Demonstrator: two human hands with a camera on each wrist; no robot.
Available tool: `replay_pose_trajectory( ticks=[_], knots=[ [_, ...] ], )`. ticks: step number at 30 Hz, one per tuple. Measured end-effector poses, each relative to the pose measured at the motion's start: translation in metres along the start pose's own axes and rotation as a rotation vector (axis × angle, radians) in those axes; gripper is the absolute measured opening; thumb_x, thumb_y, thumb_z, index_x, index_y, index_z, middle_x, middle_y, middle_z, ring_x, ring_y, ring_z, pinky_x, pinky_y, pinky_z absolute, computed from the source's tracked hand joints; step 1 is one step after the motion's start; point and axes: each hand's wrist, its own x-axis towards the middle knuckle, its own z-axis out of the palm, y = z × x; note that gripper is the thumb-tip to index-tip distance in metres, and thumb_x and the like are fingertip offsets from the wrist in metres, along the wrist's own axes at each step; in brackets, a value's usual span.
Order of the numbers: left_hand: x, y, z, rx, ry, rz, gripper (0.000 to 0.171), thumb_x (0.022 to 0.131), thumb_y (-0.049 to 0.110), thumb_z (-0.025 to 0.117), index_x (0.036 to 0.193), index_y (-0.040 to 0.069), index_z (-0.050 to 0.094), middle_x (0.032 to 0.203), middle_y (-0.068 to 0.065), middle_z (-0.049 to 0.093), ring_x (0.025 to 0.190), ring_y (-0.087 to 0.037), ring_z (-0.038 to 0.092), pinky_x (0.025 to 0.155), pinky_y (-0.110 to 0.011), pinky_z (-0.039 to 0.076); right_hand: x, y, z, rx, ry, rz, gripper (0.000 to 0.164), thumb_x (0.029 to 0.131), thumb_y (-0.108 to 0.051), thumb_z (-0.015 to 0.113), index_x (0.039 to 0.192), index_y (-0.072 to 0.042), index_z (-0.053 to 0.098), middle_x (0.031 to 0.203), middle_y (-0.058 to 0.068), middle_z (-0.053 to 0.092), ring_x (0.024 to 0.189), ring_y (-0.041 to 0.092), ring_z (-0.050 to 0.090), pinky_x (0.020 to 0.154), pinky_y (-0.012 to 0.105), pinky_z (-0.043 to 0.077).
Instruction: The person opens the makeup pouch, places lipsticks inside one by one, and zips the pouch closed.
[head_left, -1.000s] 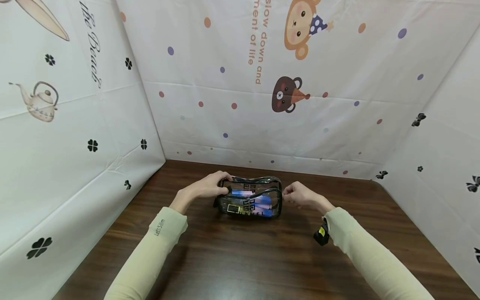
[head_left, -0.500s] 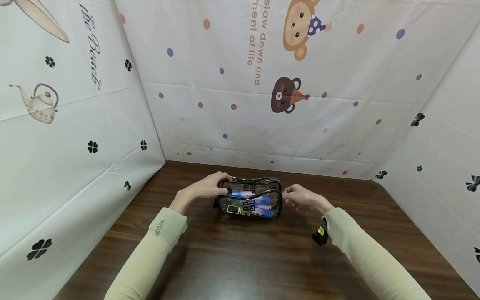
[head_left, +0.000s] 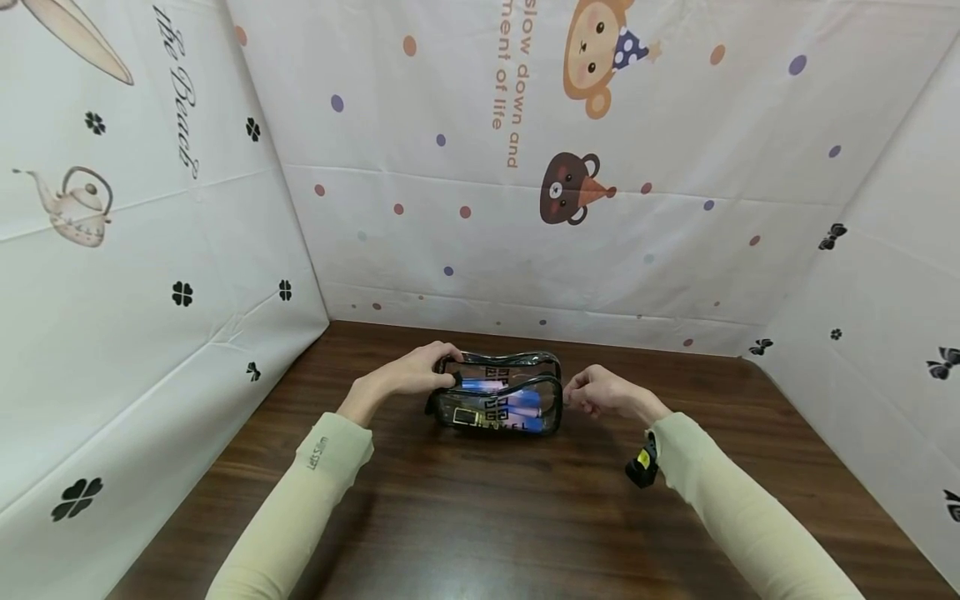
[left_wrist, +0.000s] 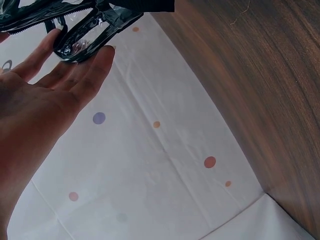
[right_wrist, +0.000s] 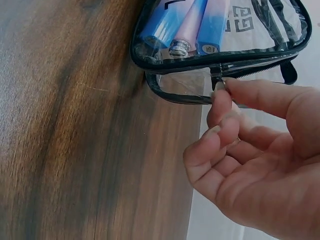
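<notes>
A clear zip pouch [head_left: 525, 358] with black trim rests on the table, the two upper trims standing apart. Inside it lie pink-and-blue tubes [head_left: 525, 400] and a small gold-framed dark item [head_left: 468, 417]. My left hand [head_left: 412, 371] grips the pouch's left end, thumb in front and fingers behind. In the left wrist view, fingertips of the left hand [left_wrist: 55, 95] bear on the black edging. At the opposite end my right hand [head_left: 607, 390] pinches the zipper pull [right_wrist: 219, 80] between thumb and forefinger. Zipper teeth [right_wrist: 260, 70] show beside it; the other fingers are curled.
The dark wooden table [head_left: 480, 517] reaches toward me in front of the pouch. White printed cloth [head_left: 450, 242] hangs behind it and along both sides. A black device [head_left: 642, 467] with a yellow mark hangs under the right cuff.
</notes>
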Motion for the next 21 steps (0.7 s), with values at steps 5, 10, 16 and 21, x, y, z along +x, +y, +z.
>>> replay_pose_trajectory(
  ticks=[5, 10, 16, 21],
  knots=[
    [0.001, 0.002, 0.002, 0.019, 0.037, 0.041, 0.036, 0.084, 0.020, 0.054, 0.120, 0.015, 0.050, 0.128, -0.004, 0.043, 0.113, -0.022, 0.041, 0.089, -0.041, 0.036, -0.002, -0.002, -0.002, -0.013, -0.033, 0.025, 0.025, 0.090, -0.005, 0.043, 0.104, 0.009, 0.058, 0.067, 0.008, 0.049, 0.052, 0.013, 0.040, 0.047, 0.026, 0.038],
    [0.004, 0.006, 0.007, 0.035, 0.072, 0.098, 0.039, 0.087, 0.033, 0.055, 0.122, 0.016, 0.049, 0.130, -0.001, 0.041, 0.122, -0.023, 0.033, 0.093, -0.043, 0.034, -0.001, -0.004, -0.001, -0.012, -0.031, 0.055, 0.028, 0.093, -0.008, 0.037, 0.111, 0.006, 0.053, 0.065, 0.004, 0.043, 0.054, 0.013, 0.039, 0.050, 0.029, 0.039],
    [0.005, 0.007, 0.012, 0.029, 0.042, 0.110, 0.057, 0.085, 0.055, 0.048, 0.132, 0.023, 0.043, 0.140, 0.000, 0.035, 0.132, -0.023, 0.024, 0.101, -0.047, 0.029, -0.001, -0.003, 0.004, 0.008, -0.027, 0.033, 0.026, 0.096, -0.010, 0.036, 0.106, 0.008, 0.051, 0.067, 0.004, 0.042, 0.054, 0.013, 0.040, 0.052, 0.031, 0.041],
    [0.005, 0.008, 0.012, 0.031, 0.037, 0.096, 0.058, 0.084, 0.057, 0.047, 0.134, 0.027, 0.041, 0.144, 0.001, 0.030, 0.134, -0.022, 0.020, 0.102, -0.049, 0.028, -0.002, -0.004, 0.004, 0.039, -0.018, 0.029, 0.022, 0.096, -0.011, 0.039, 0.100, 0.007, 0.051, 0.066, 0.004, 0.042, 0.054, 0.014, 0.040, 0.051, 0.030, 0.040]
  ],
)
